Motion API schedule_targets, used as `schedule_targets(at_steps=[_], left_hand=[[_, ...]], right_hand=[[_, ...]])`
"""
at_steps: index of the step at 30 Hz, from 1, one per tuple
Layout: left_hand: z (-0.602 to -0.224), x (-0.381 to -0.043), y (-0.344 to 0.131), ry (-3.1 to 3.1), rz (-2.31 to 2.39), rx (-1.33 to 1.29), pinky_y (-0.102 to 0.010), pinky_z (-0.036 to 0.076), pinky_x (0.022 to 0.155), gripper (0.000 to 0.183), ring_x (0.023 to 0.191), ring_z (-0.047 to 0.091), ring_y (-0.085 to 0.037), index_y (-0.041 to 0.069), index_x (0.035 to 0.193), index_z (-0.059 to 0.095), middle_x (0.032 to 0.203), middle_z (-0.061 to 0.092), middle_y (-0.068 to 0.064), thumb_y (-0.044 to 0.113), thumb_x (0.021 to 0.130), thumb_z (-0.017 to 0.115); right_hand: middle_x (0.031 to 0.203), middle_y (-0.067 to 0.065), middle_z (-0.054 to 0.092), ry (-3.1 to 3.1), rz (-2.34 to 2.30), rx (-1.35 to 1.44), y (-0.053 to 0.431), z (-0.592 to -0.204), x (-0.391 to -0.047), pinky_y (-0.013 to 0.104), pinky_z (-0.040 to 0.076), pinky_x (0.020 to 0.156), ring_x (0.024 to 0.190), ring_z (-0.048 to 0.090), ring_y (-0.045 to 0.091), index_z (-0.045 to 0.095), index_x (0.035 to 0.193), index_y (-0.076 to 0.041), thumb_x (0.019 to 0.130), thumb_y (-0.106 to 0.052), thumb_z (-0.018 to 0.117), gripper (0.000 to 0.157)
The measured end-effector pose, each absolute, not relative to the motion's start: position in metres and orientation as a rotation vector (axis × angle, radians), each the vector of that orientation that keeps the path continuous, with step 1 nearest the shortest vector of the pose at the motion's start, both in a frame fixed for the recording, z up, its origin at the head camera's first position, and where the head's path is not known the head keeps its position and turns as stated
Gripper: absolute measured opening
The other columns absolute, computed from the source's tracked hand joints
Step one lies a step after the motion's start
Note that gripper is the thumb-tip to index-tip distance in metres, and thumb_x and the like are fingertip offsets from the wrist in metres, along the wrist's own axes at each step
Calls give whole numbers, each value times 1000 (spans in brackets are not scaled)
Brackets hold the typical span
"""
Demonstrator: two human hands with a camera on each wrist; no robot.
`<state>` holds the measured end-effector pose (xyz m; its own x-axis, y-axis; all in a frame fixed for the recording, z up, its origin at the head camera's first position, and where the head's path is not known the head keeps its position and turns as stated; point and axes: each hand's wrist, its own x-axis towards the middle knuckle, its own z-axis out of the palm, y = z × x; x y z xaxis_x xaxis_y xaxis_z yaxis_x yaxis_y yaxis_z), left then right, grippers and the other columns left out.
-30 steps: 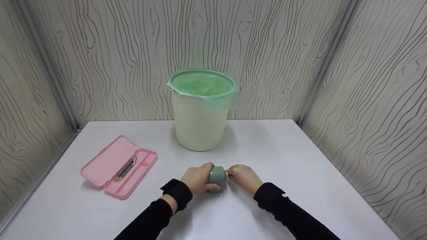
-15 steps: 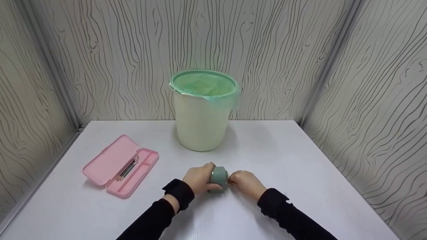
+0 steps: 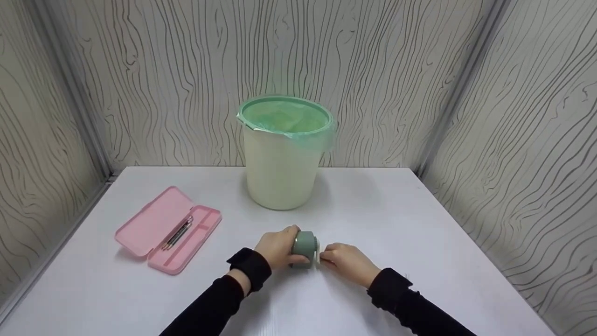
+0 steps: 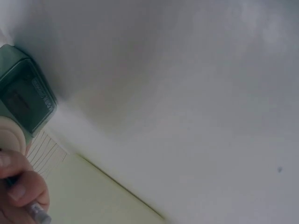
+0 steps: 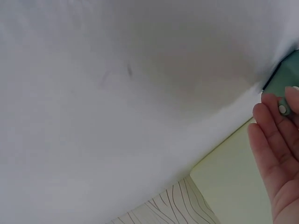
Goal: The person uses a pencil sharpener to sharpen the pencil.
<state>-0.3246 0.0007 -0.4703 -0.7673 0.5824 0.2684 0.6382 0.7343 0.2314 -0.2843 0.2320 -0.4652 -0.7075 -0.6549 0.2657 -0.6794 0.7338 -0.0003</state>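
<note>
A green pencil sharpener point(image 3: 304, 249) stands on the white table, with my left hand point(image 3: 278, 249) gripping it from the left side. Its dark clear window point(image 4: 28, 100) and a cream round part point(image 4: 10, 135) show in the left wrist view. Below that part, curled fingers point(image 4: 30, 189) hold what looks like a pencil with a pale grey end point(image 4: 39, 214). On the other side my right hand point(image 3: 347, 262) pinches the small green crank knob point(image 5: 282, 107), while its other fingers stay fairly straight. The white crank arm point(image 3: 318, 254) points downward beside the sharpener.
Behind the hands stands a cream bin point(image 3: 280, 172) with a green rim and a thin bag liner. An open pink pencil case point(image 3: 182, 259) lies at the left, with a few pencils point(image 3: 177, 235) inside. Wood-patterned panels point(image 3: 186, 84) surround the table.
My right hand has moved slightly down toward me and outward, turning the crank with it. The left hand keeps its hold on the sharpener.
</note>
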Motion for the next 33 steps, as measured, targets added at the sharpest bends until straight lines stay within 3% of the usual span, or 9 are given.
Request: schedule_targets(at_steps=[16, 33], left_hand=[[-468, -326, 2, -2798, -447, -992, -33, 58, 72, 63, 83, 71, -20, 10, 120, 54, 103, 71, -6, 58, 86, 75], [-465, -325, 1, -2762, -393, -1006, -31, 56, 67, 60, 80, 69, -19, 11, 117, 53, 99, 71, -6, 57, 86, 76]], right_hand=[[89, 2, 73, -2616, 176, 1092, 240, -452, -275, 23, 56, 70, 79, 68, 13, 77, 99, -9, 96, -13, 70, 8], [86, 0, 70, -2519, 191, 1092, 242, -441, -277, 21, 54, 67, 77, 65, 11, 76, 98, -10, 94, -12, 73, 6]])
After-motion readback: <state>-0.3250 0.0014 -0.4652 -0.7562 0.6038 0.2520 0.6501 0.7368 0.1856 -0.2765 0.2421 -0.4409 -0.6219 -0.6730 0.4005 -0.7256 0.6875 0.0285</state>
